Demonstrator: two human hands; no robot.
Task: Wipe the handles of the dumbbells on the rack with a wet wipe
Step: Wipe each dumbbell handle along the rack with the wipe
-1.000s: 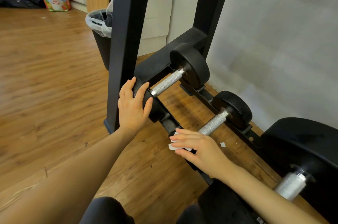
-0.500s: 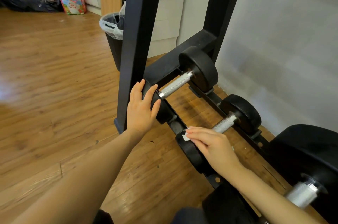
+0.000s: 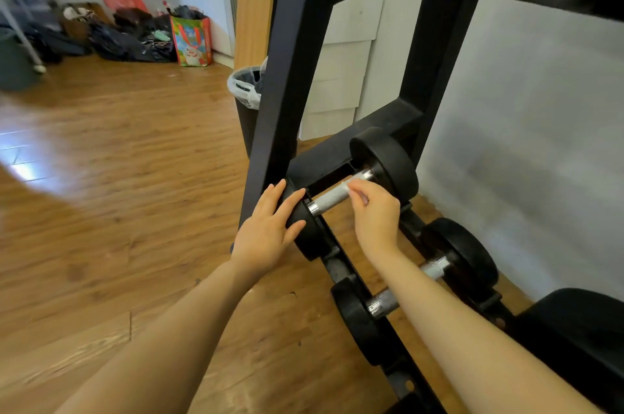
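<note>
The right hand (image 3: 373, 211) pinches the wet wipe (image 3: 349, 184) on the far dumbbell handle (image 3: 337, 194), whose axis runs from 8 to 2 o'clock. The left hand (image 3: 270, 231), spread, steadies its near plate (image 3: 304, 227).

No text can be read anywhere. The bag (image 3: 191, 42), far off to the left of the left grip (image 3: 266, 231), carries a printed cartoon picture, but any lettering on it is too small to tell. The dumbbell (image 3: 351, 194) under both grips shows no number or brand, and the rack (image 3: 290, 75) bears no label.
</note>
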